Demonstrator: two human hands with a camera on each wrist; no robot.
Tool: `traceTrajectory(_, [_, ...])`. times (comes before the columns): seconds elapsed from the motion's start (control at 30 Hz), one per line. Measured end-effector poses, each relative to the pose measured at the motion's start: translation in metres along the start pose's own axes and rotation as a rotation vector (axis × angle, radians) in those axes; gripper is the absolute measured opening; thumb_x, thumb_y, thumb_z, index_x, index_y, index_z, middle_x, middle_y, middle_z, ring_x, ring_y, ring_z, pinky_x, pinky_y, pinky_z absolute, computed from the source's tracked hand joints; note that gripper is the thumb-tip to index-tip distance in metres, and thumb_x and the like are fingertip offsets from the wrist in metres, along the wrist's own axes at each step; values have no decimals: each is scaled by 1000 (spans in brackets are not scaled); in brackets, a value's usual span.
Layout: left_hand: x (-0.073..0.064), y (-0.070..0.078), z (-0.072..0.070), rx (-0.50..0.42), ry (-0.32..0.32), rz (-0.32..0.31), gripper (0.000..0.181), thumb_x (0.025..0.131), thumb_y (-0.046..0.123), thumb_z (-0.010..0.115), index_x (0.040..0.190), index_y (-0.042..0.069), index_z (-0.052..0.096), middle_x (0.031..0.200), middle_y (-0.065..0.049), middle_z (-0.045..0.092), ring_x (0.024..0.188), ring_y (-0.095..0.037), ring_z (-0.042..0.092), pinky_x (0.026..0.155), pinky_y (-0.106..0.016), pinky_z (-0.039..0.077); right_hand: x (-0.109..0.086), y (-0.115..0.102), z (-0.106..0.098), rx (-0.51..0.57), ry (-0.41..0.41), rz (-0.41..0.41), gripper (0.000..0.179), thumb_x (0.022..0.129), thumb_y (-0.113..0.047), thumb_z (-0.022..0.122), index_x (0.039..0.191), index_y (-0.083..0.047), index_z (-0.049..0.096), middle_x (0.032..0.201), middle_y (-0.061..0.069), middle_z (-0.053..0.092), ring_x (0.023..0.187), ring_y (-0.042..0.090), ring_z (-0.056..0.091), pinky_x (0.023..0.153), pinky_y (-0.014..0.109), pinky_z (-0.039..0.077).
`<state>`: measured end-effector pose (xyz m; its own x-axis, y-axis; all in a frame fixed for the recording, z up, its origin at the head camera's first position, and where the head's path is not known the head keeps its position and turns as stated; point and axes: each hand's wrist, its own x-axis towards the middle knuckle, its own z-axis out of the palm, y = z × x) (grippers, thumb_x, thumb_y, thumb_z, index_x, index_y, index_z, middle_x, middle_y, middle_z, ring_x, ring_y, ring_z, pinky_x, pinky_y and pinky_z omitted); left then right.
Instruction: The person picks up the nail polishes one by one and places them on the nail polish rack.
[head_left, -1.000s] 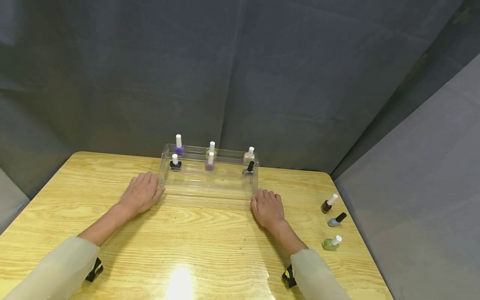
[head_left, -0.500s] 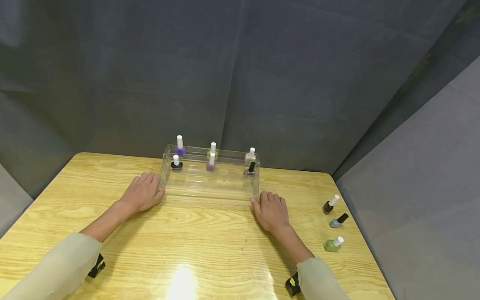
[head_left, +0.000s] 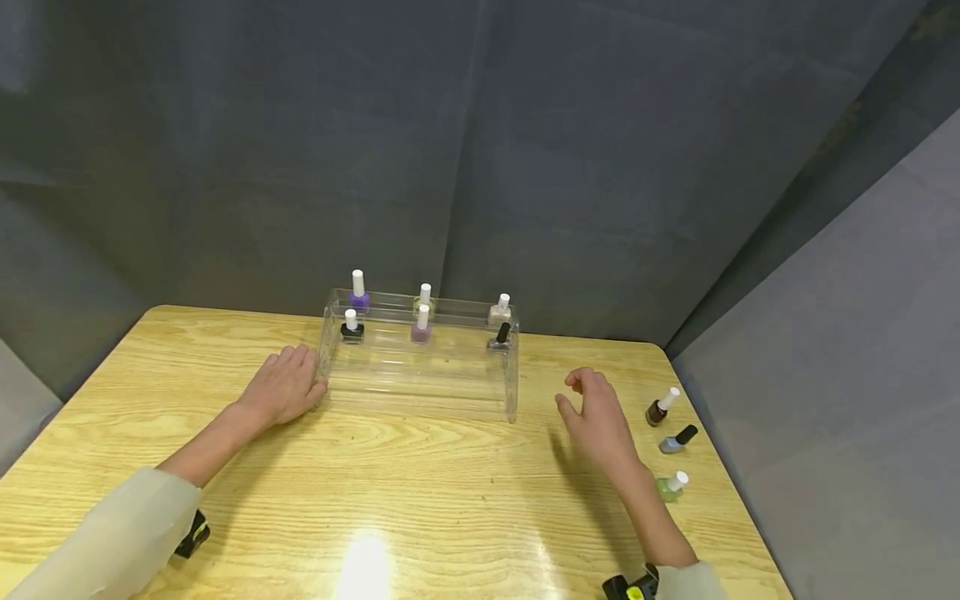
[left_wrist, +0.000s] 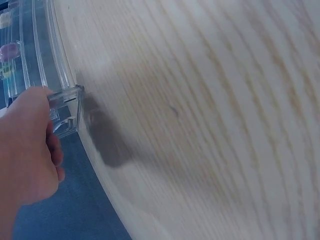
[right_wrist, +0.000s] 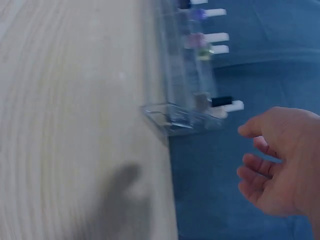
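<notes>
A clear tiered nail polish rack [head_left: 420, 379] stands near the table's back edge. My left hand [head_left: 281, 387] holds its left end; in the left wrist view the thumb lies on the near side and the fingers curl behind the end panel [left_wrist: 65, 96]. Bottles fill part of the upper tiers: purple [head_left: 359, 300], yellow-green [head_left: 424, 304] and beige [head_left: 498, 314] at the back, black [head_left: 352, 332], mauve [head_left: 421, 332] and a black-capped one [head_left: 498, 340] in front. To the rack's right, my right hand [head_left: 603, 425] hovers over the table, fingers loosely bent, holding nothing.
Beyond my right hand, near the right edge, lie a dark brown bottle [head_left: 655, 412], a light blue bottle [head_left: 671, 445] and a green bottle [head_left: 667, 489], the last partly behind my forearm. Dark cloth [head_left: 450, 167] hangs behind the wooden table [head_left: 420, 500].
My right hand has let go of the rack's right end and moved right, toward the three loose bottles. The left hand and the rack have stayed in place.
</notes>
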<state>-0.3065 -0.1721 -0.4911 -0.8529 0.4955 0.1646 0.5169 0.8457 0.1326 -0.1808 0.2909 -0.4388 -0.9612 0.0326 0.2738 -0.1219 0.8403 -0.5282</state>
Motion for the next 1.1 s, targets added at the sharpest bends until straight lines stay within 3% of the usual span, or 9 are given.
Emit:
traceTrajectory(0.3, [0, 1, 0, -12, -1, 0, 23, 99, 25, 54, 92, 6, 44, 91, -9, 45, 80, -27, 38, 67, -38, 31, -21, 19, -46, 111, 97, -28, 31, 93, 5, 65, 119, -1, 51, 116, 19, 53, 111, 36, 51, 94, 51, 41])
traceTrajectory(0.4, [-1, 2, 0, -13, -4, -2, 22, 99, 25, 54, 93, 5, 44, 92, -10, 45, 80, -27, 39, 67, -37, 31, -32, 30, -63, 123, 117, -14, 35, 92, 8, 64, 123, 0, 50, 116, 17, 54, 107, 30, 52, 92, 42, 42])
traceTrajectory(0.5, [-1, 3, 0, -9, -17, -16, 23, 99, 25, 54, 93, 5, 44, 90, -9, 44, 80, -27, 38, 67, -37, 31, -43, 47, -78, 167, 123, -3, 36, 93, 6, 64, 125, 2, 49, 117, 15, 53, 107, 13, 50, 89, 26, 40])
traceTrajectory(0.63, [-1, 5, -2, -8, -31, -26, 22, 99, 25, 53, 93, 6, 43, 90, -9, 43, 81, -28, 38, 68, -38, 31, -57, 75, -91, 258, 62, 52, 39, 95, -2, 67, 128, 2, 46, 122, 6, 50, 109, -4, 43, 88, 13, 35])
traceTrajectory(0.87, [1, 6, -3, -3, -33, -32, 22, 98, 25, 54, 93, 6, 43, 89, -9, 42, 81, -28, 38, 68, -39, 31, -76, 112, -98, 365, -81, 187, 45, 95, -9, 69, 131, -1, 42, 123, -12, 46, 111, -9, 43, 90, 14, 38])
traceTrajectory(1.1, [1, 4, -2, -4, -28, -28, 23, 98, 25, 53, 93, 5, 43, 88, -9, 42, 80, -28, 38, 67, -39, 30, -89, 131, -92, 490, -134, 214, 41, 97, -4, 65, 132, -3, 43, 122, -20, 50, 111, -9, 45, 87, 12, 40])
